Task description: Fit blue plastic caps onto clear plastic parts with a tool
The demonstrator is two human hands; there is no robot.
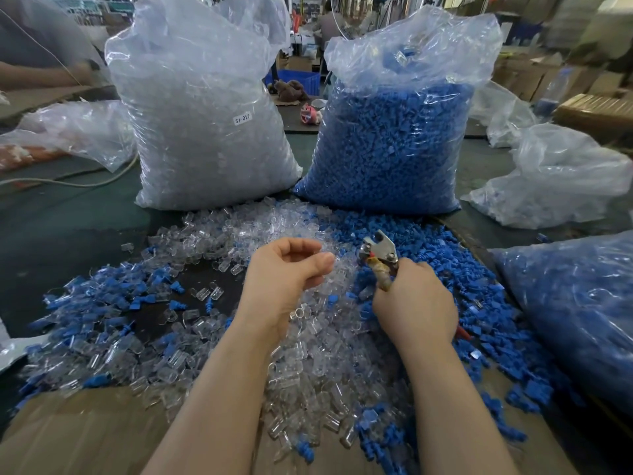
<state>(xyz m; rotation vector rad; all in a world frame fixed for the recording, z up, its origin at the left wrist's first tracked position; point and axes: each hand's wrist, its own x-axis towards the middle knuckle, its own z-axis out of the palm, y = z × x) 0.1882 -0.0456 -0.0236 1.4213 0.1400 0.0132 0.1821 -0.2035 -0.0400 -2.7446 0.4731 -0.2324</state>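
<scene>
- Our right hand (416, 303) is wrapped around the taped handles of the tool (380, 258), some kind of metal pliers, with the head pointing up and away from us and the tip slightly parted.
- Our left hand (286, 274) hovers just left of the tool head, fingers curled in with thumb and forefinger close together. Might be a clear piece in there, but honestly we can't tell against all the clear stuff underneath.
- Below both hands sits the loose pile of clear plastic parts (308, 354), running from the near edge up to the bags.
- The blue plastic caps (455, 269) are heaped to the right of that pile, just beside and under the right hand.
- On the left there's a mixed spread of blue-and-clear pieces (96, 303) over the dark table (68, 234).
- Far side: a big bag of clear parts (205, 132) with a small label on the left, and a big bag of blue caps (390, 142) right next to it.
- Cardboard (85, 433) lies under the near piles.
</scene>
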